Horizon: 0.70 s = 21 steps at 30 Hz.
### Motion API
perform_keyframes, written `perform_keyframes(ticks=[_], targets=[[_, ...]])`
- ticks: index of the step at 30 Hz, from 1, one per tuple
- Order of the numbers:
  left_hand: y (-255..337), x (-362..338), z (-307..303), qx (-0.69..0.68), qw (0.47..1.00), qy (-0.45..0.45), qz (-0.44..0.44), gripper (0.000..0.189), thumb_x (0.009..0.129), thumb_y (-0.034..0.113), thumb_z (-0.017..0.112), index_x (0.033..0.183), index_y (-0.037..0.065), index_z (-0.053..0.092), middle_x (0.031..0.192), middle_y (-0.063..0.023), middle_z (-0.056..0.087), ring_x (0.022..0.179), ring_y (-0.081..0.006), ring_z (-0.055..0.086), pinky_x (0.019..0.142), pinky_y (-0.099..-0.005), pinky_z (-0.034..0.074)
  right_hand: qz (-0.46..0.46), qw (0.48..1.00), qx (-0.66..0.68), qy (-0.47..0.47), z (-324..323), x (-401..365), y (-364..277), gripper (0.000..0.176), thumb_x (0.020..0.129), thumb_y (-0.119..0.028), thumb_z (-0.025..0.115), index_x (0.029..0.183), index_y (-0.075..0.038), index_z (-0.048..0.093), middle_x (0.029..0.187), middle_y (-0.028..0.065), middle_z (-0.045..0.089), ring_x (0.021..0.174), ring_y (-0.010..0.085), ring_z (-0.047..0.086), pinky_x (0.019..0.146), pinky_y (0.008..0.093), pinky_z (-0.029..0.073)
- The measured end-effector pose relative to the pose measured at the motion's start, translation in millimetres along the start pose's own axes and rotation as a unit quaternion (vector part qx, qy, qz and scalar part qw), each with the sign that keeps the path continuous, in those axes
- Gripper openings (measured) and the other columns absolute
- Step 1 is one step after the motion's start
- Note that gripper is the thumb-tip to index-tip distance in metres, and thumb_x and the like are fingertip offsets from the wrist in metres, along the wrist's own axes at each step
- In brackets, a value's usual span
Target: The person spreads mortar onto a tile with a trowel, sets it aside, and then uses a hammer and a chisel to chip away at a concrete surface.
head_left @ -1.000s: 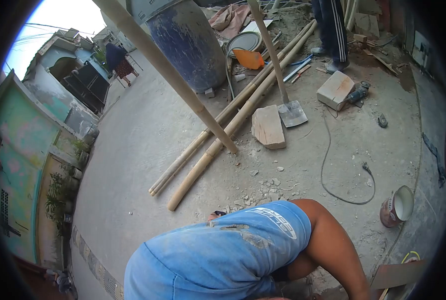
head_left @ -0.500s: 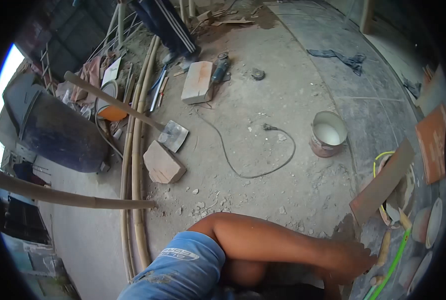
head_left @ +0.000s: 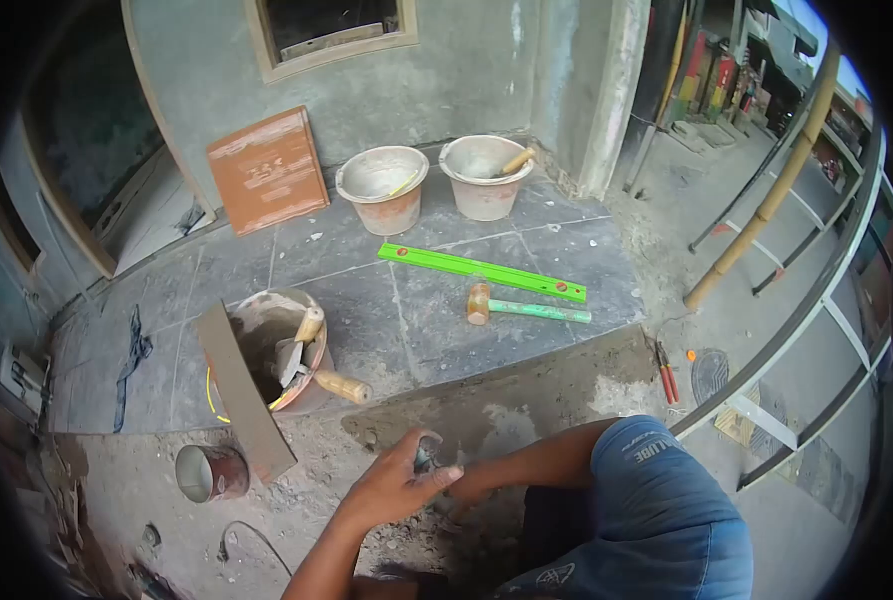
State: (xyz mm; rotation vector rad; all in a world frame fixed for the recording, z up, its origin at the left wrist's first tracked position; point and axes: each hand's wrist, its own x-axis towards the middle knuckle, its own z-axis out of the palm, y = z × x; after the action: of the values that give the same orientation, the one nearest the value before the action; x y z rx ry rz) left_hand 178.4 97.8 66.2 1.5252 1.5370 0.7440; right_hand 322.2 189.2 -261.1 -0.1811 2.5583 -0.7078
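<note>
My left hand is raised at the lower centre, with its thumb and fingers curled round a small greyish thing that I cannot make out. Right beside it, my right hand is low and partly hidden behind the left, its fingers not clear. Beyond the hands stands a mortar bucket with trowels in it and a flat brown board leaning across it. On the grey tiles lie a green level and a hammer with a green handle.
Two pale buckets and a stack of orange tiles stand by the wall. A metal can lies left. Red-handled pliers are right, near a metal frame and a bamboo pole.
The view has swung right, from the rubble floor to the tiled ledge and wall. My left hand, earlier low at the right beside tools, now shows raised at the lower centre; my right hand has come into view.
</note>
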Motion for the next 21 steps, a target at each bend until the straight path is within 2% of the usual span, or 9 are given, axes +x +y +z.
perform_keyframes(ticks=[1, 3, 5, 7, 9, 11, 15, 17, 21], targets=[[-1, 7, 4, -0.036, 0.999, -0.001, -0.007, 0.056, 0.088, 0.047, 0.062, 0.118, 0.002, 0.049, 0.094, -0.0101, 0.058, 0.083, -0.0192, 0.057, 0.073, -0.032, 0.046, 0.032, 0.997, -0.038, -0.059, -77, -40, -44, 0.039, 0.079, -0.037, 0.071, 0.089, 0.001, 0.069, 0.091, 0.0186, 0.068, 0.087, 0.0356, 0.065, 0.075, 0.0462, 0.052], [-21, 28, 14, -0.12, 0.992, 0.014, 0.042, 0.051, 0.09, 0.045, 0.059, 0.118, 0.003, 0.049, 0.093, -0.0011, 0.05, 0.076, -0.0103, 0.048, 0.069, -0.025, 0.041, 0.099, 0.992, 0.068, 0.03, -89, -28, -36, 0.056, 0.069, -0.037, 0.08, 0.109, -0.002, 0.061, 0.103, 0.0193, 0.064, 0.104, 0.0368, 0.06, 0.087, 0.047, 0.049], [-20, 44, 20, -0.247, 0.966, 0.02, 0.07, 0.043, 0.092, 0.037, 0.056, 0.115, 0.001, 0.05, 0.092, -0.0033, 0.051, 0.075, -0.0118, 0.048, 0.069, -0.0247, 0.04, 0.056, 0.967, 0.129, 0.212, -124, -59, -45, 0.078, 0.06, -0.046, 0.084, 0.114, 0.004, 0.059, 0.11, 0.0244, 0.062, 0.106, 0.0407, 0.059, 0.089, 0.0483, 0.047], [-47, 60, 23, -0.338, 0.939, -0.001, 0.071, 0.038, 0.092, 0.033, 0.057, 0.112, 0.001, 0.052, 0.089, -0.0037, 0.051, 0.074, -0.0126, 0.048, 0.068, -0.0247, 0.04, 0.064, 0.952, 0.184, 0.238, -155, -88, -42, 0.085, 0.057, -0.049, 0.086, 0.117, 0.004, 0.057, 0.106, 0.0227, 0.063, 0.102, 0.0369, 0.061, 0.084, 0.0443, 0.048], [-82, 78, 15, -0.246, 0.968, 0.045, -0.002, 0.082, 0.089, 0.063, 0.049, 0.142, 0.003, 0.031, 0.14, -0.0141, 0.04, 0.126, -0.0326, 0.043, 0.106, -0.0493, 0.035, 0.062, 0.931, 0.231, 0.276, -160, -108, -26, 0.09, 0.055, -0.049, 0.087, 0.12, 0.005, 0.055, 0.103, 0.0213, 0.063, 0.1, 0.0351, 0.061, 0.082, 0.0424, 0.049], [-66, 92, 27, -0.254, 0.964, 0.071, 0.039, 0.077, 0.09, 0.058, 0.05, 0.137, -0.001, 0.036, 0.132, -0.0155, 0.047, 0.121, -0.0309, 0.046, 0.102, -0.0467, 0.04, -0.04, 0.862, 0.364, 0.35, -162, -124, -19, 0.072, 0.068, -0.048, 0.081, 0.111, 0.005, 0.057, 0.098, 0.0199, 0.064, 0.09, 0.0307, 0.064, 0.075, 0.0407, 0.049], [-30, 114, 41, -0.333, 0.936, 0.101, 0.052, 0.082, 0.09, 0.061, 0.048, 0.136, -0.006, 0.035, 0.137, -0.0225, 0.04, 0.124, -0.0357, 0.043, 0.104, -0.0498, 0.037, 0.023, 0.826, 0.344, 0.446, -175, -154, -46, 0.047, 0.085, -0.041, 0.069, 0.098, 0.003, 0.057, 0.093, 0.0184, 0.064, 0.079, 0.0278, 0.064, 0.069, 0.0407, 0.048], [-8, 121, 43, -0.347, 0.931, 0.095, 0.061, 0.083, 0.09, 0.061, 0.046, 0.138, -0.006, 0.032, 0.141, -0.0229, 0.036, 0.129, -0.0359, 0.037, 0.109, -0.0497, 0.03, -0.004, 0.722, 0.511, 0.467, -174, -166, -61, 0.03, 0.095, -0.028, 0.055, 0.092, 0.002, 0.053, 0.086, 0.0157, 0.062, 0.073, 0.0264, 0.064, 0.064, 0.0403, 0.047], [-34, 133, 31, -0.311, 0.948, -0.005, 0.073, 0.084, 0.092, 0.061, 0.042, 0.142, -0.005, 0.028, 0.144, -0.0212, 0.034, 0.132, -0.0352, 0.034, 0.111, -0.0485, 0.027, 0.038, 0.709, 0.486, 0.51, -172, -189, -69, 0.027, 0.096, -0.024, 0.052, 0.091, 0.002, 0.049, 0.078, 0.0173, 0.058, 0.075, 0.0294, 0.062, 0.066, 0.0429, 0.045]])
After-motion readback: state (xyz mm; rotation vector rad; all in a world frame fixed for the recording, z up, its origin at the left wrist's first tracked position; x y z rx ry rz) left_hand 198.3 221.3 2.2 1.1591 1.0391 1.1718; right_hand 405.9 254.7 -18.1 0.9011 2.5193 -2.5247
